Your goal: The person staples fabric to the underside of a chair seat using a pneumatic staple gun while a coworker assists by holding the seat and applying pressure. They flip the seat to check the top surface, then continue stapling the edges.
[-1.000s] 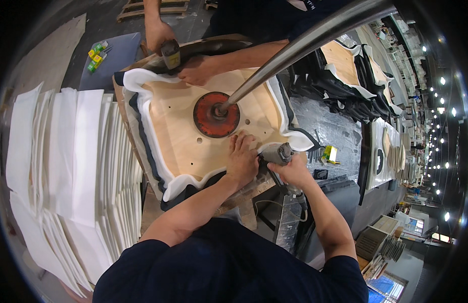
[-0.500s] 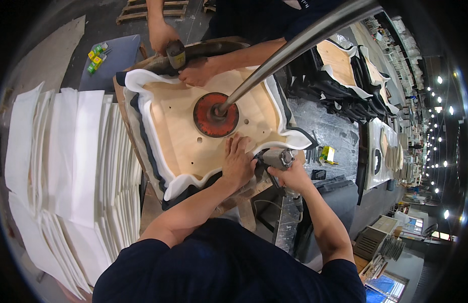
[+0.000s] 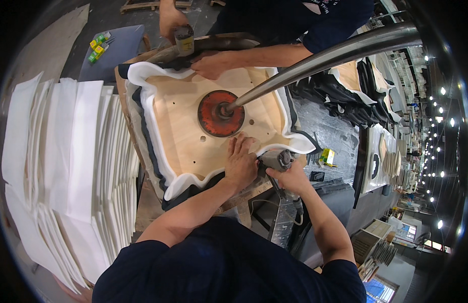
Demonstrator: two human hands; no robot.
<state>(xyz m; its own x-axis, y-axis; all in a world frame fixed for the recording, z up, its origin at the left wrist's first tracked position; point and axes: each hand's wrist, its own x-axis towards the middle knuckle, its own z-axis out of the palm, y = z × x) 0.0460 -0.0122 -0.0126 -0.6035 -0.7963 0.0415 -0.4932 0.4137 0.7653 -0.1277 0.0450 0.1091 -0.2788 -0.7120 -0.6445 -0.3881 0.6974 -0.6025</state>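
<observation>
Right hand (image 3: 291,178): fingers wrapped round grey handheld tool (image 3: 277,160), nose at near edge of wooden panel (image 3: 173,136). Left hand (image 3: 241,165): fingers extended on panel, just beside tool. Panel lies flat, white padding (image 3: 181,185) and black cover (image 3: 194,192) round rim. Red disc (image 3: 207,113) on mid-panel, metal rod (image 3: 305,64) rising from it. Co-worker's hand (image 3: 211,66) at far edge. White sheets (image 3: 85,151) stacked left.

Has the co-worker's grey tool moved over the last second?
Yes: the grey tool has shifted up and slightly right in the picture, judged against the red disc.
</observation>
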